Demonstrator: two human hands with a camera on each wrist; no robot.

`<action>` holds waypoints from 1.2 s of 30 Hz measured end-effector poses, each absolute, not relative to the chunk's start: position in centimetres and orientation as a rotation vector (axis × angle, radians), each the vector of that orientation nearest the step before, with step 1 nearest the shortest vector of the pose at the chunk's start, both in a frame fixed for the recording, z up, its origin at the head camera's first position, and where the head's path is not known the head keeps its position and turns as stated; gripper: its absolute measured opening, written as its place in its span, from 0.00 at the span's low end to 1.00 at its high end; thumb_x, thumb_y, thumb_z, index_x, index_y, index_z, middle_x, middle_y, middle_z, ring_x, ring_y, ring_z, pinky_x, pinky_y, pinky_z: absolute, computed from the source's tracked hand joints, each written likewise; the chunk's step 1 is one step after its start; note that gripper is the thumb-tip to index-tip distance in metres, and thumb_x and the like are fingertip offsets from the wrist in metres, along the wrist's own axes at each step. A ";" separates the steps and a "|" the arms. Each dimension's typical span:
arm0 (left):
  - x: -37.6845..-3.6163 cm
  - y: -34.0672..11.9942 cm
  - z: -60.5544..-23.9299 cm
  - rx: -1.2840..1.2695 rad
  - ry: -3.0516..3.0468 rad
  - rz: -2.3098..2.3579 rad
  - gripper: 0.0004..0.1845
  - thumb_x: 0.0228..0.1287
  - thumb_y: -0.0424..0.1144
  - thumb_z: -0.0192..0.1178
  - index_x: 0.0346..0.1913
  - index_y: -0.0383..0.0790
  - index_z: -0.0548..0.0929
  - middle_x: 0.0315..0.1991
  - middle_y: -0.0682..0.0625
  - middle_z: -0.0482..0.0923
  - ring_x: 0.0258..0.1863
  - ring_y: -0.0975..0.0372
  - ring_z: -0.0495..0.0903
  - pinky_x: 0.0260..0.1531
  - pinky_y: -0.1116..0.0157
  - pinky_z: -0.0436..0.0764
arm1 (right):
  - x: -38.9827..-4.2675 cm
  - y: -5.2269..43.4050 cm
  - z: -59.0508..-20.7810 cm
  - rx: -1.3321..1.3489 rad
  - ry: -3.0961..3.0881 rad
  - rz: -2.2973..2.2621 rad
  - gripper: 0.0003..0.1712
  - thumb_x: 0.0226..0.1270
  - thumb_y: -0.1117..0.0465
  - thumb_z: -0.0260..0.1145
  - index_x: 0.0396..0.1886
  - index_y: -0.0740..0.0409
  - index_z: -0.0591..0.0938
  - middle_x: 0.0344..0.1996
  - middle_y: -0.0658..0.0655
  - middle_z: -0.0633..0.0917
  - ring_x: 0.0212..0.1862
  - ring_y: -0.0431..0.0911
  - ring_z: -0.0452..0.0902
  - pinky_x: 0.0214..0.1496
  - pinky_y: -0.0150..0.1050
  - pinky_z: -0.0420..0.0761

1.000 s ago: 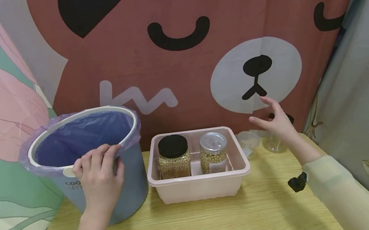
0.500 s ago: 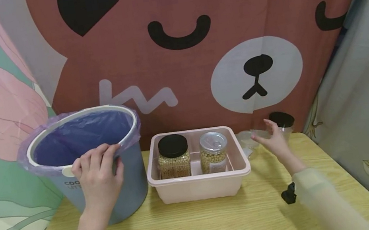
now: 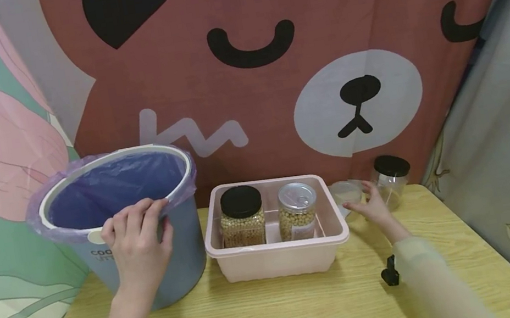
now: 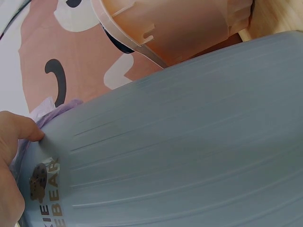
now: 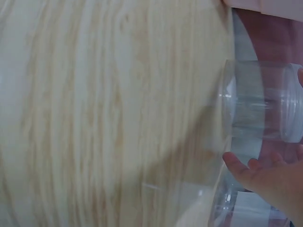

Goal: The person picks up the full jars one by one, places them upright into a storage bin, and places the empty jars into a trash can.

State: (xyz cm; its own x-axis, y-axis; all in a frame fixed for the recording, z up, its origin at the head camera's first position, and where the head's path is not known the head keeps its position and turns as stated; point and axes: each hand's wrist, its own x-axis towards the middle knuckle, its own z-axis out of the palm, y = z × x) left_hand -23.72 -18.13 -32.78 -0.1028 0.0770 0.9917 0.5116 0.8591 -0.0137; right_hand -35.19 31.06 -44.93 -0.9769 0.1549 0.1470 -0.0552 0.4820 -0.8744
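My left hand (image 3: 140,244) grips the front rim of a blue-grey trash bin (image 3: 177,266) lined with a purple plastic bag (image 3: 109,187); its fingers curl over the rim, the thumb outside. In the left wrist view the bin's wall (image 4: 180,142) fills most of the frame. At the right, my right hand (image 3: 374,209) reaches towards a clear jar with a translucent lid (image 3: 347,189). Thumb and fingers are spread to either side of this clear jar (image 5: 255,101); a fingertip is by its lid, but contact cannot be told.
A pink plastic basin (image 3: 278,261) holds a black-lidded jar (image 3: 242,216) and a silver-lidded can (image 3: 297,210), both with pale beans or grains. Another black-lidded clear jar (image 3: 393,181) stands right of my right hand. A printed curtain (image 3: 256,103) hangs behind the wooden table (image 3: 280,316).
My right hand has come down and left, from above the black-lidded jar to the translucent-lidded one. My left hand stays on the bin's rim.
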 end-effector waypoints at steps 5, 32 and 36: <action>-23.7 -18.1 -32.8 -0.465 -1.656 -0.390 0.14 0.46 0.26 0.64 0.40 0.35 0.83 0.39 0.40 0.79 0.39 0.44 0.71 0.42 0.45 0.56 | -35.9 30.5 -45.8 -0.095 -2.516 1.525 0.56 0.54 0.61 0.70 0.72 0.64 0.43 0.66 0.78 0.54 0.65 0.68 0.52 0.65 0.59 0.59; -23.5 -18.1 -32.7 -0.468 -1.645 -0.395 0.16 0.43 0.24 0.65 0.40 0.35 0.83 0.39 0.39 0.79 0.39 0.43 0.71 0.41 0.45 0.56 | -35.7 30.0 -44.5 -0.175 -2.412 1.559 0.52 0.52 0.64 0.70 0.68 0.64 0.46 0.63 0.77 0.60 0.62 0.62 0.60 0.65 0.52 0.61; -23.6 -18.2 -32.7 -0.470 -1.644 -0.396 0.16 0.42 0.24 0.65 0.40 0.34 0.83 0.39 0.39 0.79 0.39 0.43 0.71 0.41 0.44 0.56 | -35.1 30.2 -43.0 -0.185 -2.433 1.539 0.51 0.54 0.62 0.70 0.68 0.64 0.47 0.63 0.75 0.59 0.61 0.61 0.60 0.60 0.48 0.65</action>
